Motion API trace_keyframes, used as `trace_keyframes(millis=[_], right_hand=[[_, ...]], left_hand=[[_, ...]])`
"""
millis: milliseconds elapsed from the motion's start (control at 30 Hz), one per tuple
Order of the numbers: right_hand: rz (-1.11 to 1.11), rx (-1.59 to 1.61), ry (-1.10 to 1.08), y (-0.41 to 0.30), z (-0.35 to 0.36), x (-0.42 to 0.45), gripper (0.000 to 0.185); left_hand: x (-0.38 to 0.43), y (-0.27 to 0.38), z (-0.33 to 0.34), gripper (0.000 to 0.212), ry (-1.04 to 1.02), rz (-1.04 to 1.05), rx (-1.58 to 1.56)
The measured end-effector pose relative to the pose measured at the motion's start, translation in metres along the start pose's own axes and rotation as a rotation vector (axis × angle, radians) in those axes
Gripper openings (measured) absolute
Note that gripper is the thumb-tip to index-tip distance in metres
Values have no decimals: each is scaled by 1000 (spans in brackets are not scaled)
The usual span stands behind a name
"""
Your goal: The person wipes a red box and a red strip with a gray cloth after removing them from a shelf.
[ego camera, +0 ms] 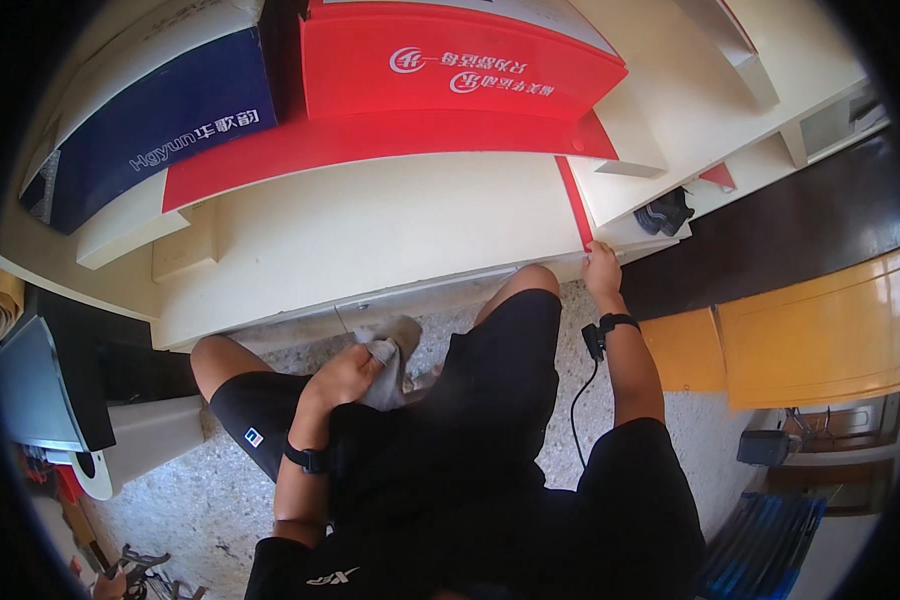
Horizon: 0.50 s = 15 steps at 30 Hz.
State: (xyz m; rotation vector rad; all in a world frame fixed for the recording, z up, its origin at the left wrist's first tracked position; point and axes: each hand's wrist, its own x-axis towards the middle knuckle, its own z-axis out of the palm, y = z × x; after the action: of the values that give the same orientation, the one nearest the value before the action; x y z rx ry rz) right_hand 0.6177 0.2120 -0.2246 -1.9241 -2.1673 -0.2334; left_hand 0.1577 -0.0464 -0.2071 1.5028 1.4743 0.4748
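My left hand [345, 379] is closed around a crumpled grey cloth [386, 371] between my knees, in front of the cream shelf unit. My right hand [602, 266] reaches forward to the shelf's front edge. Its fingers grip the near end of a narrow red strip [574, 199], which runs back into the compartment. Before me lies the bare cream shelf board [390, 217]. Above it, a red sheet [390, 146] lines the upper shelf, under a red shoebox [457, 71]. A dark blue shoebox [172, 124] stands to its left.
A black shoe [664, 211] sits in the right compartment. Near the right side are a yellow panel [817, 330] and a dark surface [780, 217]. A pale container [157, 427] stands on the speckled floor [195, 510] at left. A cable [576, 409] hangs from my right wristband.
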Motion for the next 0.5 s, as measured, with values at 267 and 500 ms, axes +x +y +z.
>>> trace_keyframes(millis=[267, 500], right_hand=[[-30, 188, 175, 4, 4, -8, 16], [-32, 120, 187, 0, 13, -8, 20]], left_hand=[[-1, -1, -19, 30, 125, 351, -293], [-5, -18, -13, 25, 112, 421, -675]])
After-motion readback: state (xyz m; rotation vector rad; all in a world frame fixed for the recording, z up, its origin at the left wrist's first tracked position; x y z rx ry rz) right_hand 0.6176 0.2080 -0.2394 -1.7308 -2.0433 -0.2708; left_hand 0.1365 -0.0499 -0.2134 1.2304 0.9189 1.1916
